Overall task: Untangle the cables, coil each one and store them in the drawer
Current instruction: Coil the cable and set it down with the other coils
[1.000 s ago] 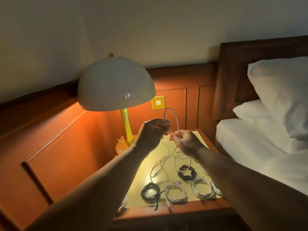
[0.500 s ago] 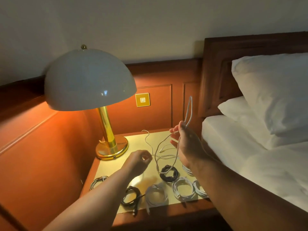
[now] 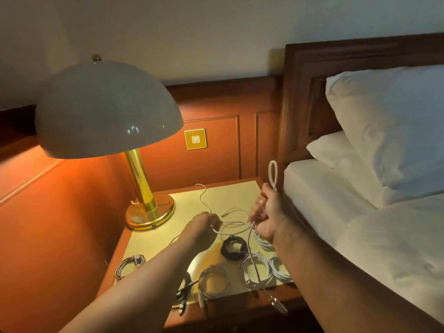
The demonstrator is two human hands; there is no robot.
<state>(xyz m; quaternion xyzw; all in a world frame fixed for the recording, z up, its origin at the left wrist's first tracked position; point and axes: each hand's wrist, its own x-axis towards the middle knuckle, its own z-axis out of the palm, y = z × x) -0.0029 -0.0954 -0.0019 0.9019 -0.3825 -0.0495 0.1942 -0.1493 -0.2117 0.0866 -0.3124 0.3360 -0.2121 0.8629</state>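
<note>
Warm lamplight falls across a wooden nightstand (image 3: 217,311) wedged between orange wall panelling and a bed (image 3: 360,236) with white sheets and stacked pillows (image 3: 389,121). From the head camera, a brass table lamp (image 3: 108,111) with a pale dome shade stands at the back left of the yellow-lit top, and a square gold wall switch (image 3: 195,139) sits on the panel behind it. The right hand (image 3: 266,218) is raised over the right side of the top, fingers curled round a white cable (image 3: 273,173); a narrow loop of it rises above the fist and a long strand hangs down past the front edge, ending in a plug. The left hand (image 3: 204,224) is lower and nearer the lamp, pinching what seems to be another stretch of loose white cable, though the strands cross in a tangle (image 3: 231,218) between the two hands and are hard to follow. Coiled cables lie along the front of the top: a black coil (image 3: 234,247), several white coils (image 3: 255,270), one pale coil (image 3: 129,264) apart at the left, and a dark one (image 3: 183,290) partly hidden under the left forearm.
</note>
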